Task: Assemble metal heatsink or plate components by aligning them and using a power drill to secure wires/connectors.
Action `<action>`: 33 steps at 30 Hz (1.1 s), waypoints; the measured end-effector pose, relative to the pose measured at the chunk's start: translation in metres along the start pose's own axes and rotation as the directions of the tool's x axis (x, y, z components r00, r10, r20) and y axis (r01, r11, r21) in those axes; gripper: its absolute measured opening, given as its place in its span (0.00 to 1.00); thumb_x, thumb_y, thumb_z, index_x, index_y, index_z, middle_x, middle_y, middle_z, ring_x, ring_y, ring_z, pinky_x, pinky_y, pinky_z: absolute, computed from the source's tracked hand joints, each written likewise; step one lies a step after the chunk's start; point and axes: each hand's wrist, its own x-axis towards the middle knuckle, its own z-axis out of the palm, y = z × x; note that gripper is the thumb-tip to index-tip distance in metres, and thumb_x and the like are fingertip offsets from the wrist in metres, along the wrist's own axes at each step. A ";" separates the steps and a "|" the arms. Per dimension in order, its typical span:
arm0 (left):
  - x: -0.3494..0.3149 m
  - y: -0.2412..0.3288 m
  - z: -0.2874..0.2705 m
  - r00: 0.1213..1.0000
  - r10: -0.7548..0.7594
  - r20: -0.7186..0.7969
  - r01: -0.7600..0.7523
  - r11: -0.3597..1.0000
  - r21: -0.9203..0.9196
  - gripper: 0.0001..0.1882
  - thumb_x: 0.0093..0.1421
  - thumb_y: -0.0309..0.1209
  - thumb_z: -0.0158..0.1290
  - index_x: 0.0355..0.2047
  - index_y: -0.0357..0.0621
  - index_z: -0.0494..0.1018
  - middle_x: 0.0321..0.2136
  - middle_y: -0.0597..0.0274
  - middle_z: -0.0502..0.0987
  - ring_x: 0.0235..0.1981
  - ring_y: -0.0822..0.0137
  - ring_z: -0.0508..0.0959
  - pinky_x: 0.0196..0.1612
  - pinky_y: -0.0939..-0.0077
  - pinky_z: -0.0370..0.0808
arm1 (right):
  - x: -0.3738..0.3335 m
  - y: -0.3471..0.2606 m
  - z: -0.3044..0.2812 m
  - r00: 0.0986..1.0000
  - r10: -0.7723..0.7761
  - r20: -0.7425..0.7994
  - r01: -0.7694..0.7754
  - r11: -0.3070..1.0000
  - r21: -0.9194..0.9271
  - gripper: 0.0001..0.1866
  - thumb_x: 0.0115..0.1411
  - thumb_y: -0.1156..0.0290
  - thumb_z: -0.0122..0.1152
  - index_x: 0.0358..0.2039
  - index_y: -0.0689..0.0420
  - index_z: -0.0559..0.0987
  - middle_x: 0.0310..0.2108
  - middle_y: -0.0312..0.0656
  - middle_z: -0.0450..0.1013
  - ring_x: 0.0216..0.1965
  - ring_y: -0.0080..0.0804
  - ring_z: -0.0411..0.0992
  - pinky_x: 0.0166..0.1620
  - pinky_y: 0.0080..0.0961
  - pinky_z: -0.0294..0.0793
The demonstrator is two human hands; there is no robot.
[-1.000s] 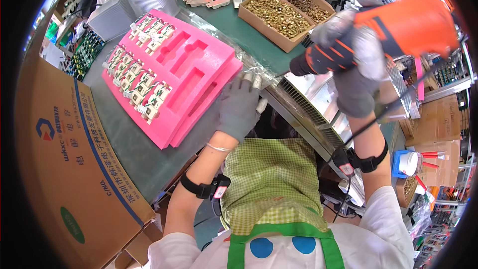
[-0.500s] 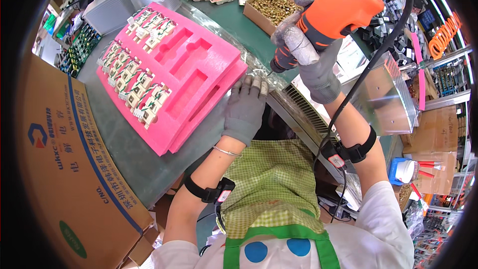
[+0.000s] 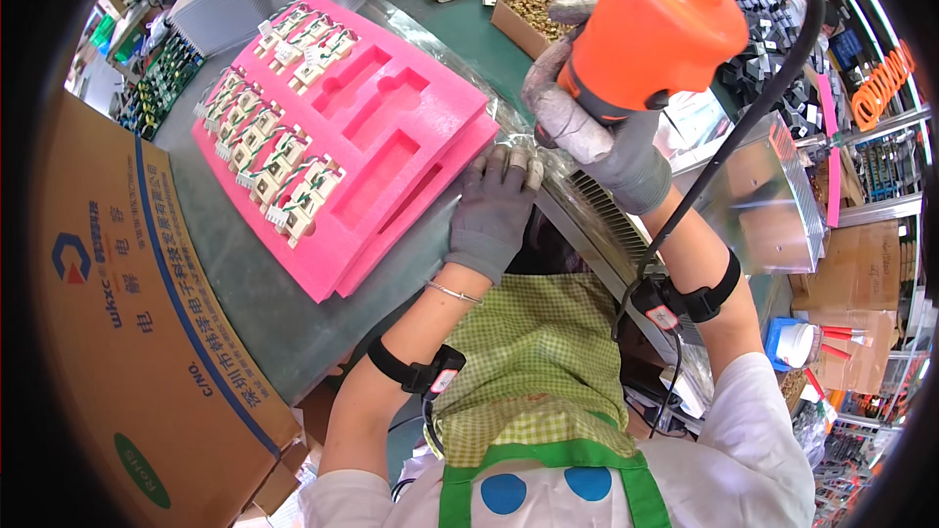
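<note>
Clutching the orange drill (image 3: 655, 24), now swung more upright above my right hand (image 3: 589, 135); can't tell if my left hand (image 3: 491, 215) grips.

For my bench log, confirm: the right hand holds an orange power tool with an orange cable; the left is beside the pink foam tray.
Wrong on one point: the head view shows the cable is black. The rest stands: the right hand holds the orange power tool, and the left hand is beside the pink foam tray.

1 head-worn view; downward, close
</note>
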 end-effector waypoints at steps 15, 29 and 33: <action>-0.002 0.001 -0.010 1.000 -0.011 0.029 0.012 1.000 -0.023 0.23 0.57 0.36 0.46 0.54 0.51 0.69 0.58 0.58 0.64 0.61 0.57 0.61 0.62 0.58 0.54 | -0.002 0.015 0.002 0.991 -0.121 0.065 0.128 0.985 -0.117 0.24 0.45 0.66 0.71 0.41 0.62 0.74 0.32 0.39 0.75 0.32 0.24 0.72 0.39 0.24 0.73; -0.002 0.003 -0.008 1.000 -0.002 0.004 0.002 1.000 0.009 0.21 0.56 0.33 0.46 0.51 0.50 0.72 0.55 0.60 0.66 0.59 0.57 0.61 0.62 0.60 0.55 | -0.015 0.014 0.001 0.986 -0.161 0.050 0.165 0.981 -0.100 0.20 0.44 0.68 0.71 0.37 0.62 0.76 0.29 0.39 0.76 0.30 0.26 0.74 0.38 0.24 0.74; -0.002 0.002 -0.013 0.998 0.016 0.055 -0.016 1.000 -0.014 0.22 0.54 0.32 0.48 0.51 0.49 0.71 0.54 0.60 0.66 0.60 0.57 0.61 0.63 0.61 0.53 | -0.011 0.005 -0.003 0.960 -0.223 0.169 0.266 0.915 -0.303 0.28 0.44 0.65 0.72 0.45 0.62 0.72 0.34 0.40 0.76 0.35 0.26 0.74 0.43 0.25 0.73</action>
